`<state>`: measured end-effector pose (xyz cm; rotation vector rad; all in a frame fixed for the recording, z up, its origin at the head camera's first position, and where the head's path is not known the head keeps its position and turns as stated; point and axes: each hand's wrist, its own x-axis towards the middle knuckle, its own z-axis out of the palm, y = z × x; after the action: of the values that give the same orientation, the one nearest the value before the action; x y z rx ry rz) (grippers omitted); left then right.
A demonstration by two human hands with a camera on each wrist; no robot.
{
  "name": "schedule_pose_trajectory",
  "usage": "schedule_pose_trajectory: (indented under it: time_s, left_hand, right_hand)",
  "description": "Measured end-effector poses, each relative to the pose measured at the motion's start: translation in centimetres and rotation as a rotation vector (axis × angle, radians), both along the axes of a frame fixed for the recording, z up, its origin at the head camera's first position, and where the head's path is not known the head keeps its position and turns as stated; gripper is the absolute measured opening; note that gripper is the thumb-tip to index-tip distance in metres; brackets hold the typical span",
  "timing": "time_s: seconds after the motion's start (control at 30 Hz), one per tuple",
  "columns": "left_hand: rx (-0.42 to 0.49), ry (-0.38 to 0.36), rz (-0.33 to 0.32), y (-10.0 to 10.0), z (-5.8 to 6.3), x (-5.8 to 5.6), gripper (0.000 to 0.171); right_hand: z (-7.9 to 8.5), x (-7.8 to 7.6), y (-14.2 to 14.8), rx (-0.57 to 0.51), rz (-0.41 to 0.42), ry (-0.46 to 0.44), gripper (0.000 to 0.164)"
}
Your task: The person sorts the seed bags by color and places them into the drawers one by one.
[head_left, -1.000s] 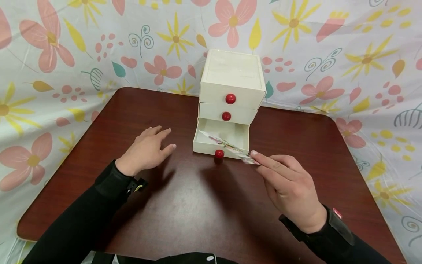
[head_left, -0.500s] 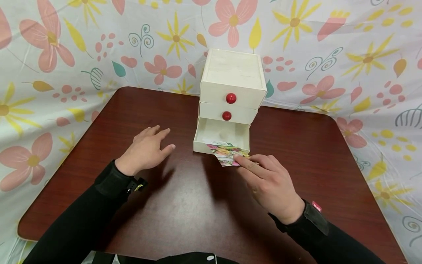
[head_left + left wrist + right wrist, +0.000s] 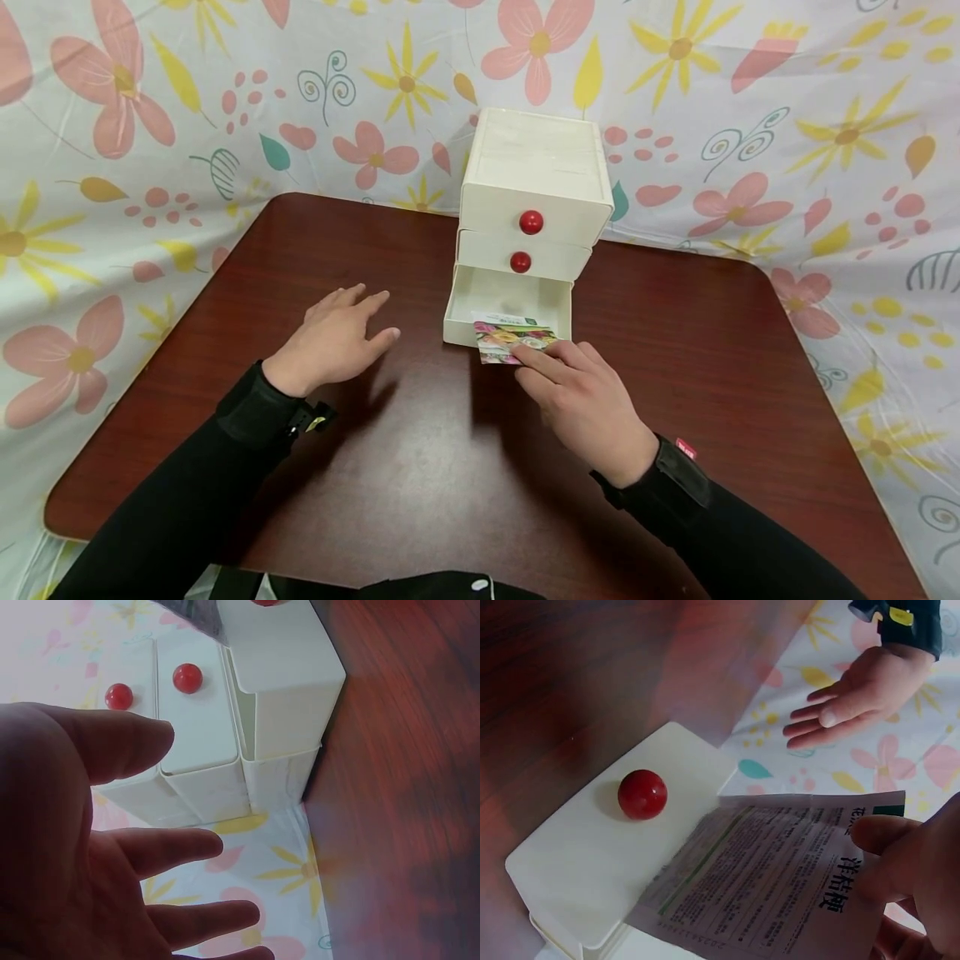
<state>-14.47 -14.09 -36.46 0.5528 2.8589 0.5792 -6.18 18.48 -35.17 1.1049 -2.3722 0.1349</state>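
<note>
A flat, flower-printed seed packet [image 3: 495,343] is pinched between my right hand's [image 3: 592,408] thumb and fingers. It hangs over the front of the pulled-out bottom drawer [image 3: 452,331] and hides that drawer's knob in the head view. From the right wrist, the seed packet [image 3: 757,877] shows its text side, with the drawer's red knob [image 3: 642,795] beside it. My left hand [image 3: 330,342] is over the table left of the drawers, fingers spread and nothing held. In its own wrist view, the left hand [image 3: 67,840] is apart from the cabinet.
The white drawer cabinet [image 3: 536,158] stands at the back of the brown table [image 3: 360,483]. Its upper two drawers, with a red knob [image 3: 531,222] and a second red knob [image 3: 521,262], are pushed in. A flower-patterned cloth [image 3: 300,75] hangs behind and at the sides.
My right hand has moved left with the seed packet, turning it from edge-on to flower side up over the open drawer. My left hand has stayed in place.
</note>
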Motion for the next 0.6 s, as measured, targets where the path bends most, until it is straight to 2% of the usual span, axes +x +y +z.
schedule_pose_trajectory:
  time_s: [0.23, 0.5, 0.6]
  left_hand:
    - [0.002, -0.023, -0.009, 0.0, -0.1, 0.1, 0.064]
    - [-0.002, -0.038, -0.014, 0.0, 0.1, -0.1, 0.063]
    - [-0.007, -0.047, -0.015, 0.0, 0.3, -0.3, 0.063]
  right_hand:
    - [-0.6, -0.6, -0.3, 0.017, -0.015, 0.008, 0.026]
    - [-1.1, -1.2, -0.3, 0.009, -0.022, -0.003, 0.028]
    - [-1.2, -1.4, -0.4, 0.006, -0.031, -0.011, 0.024]
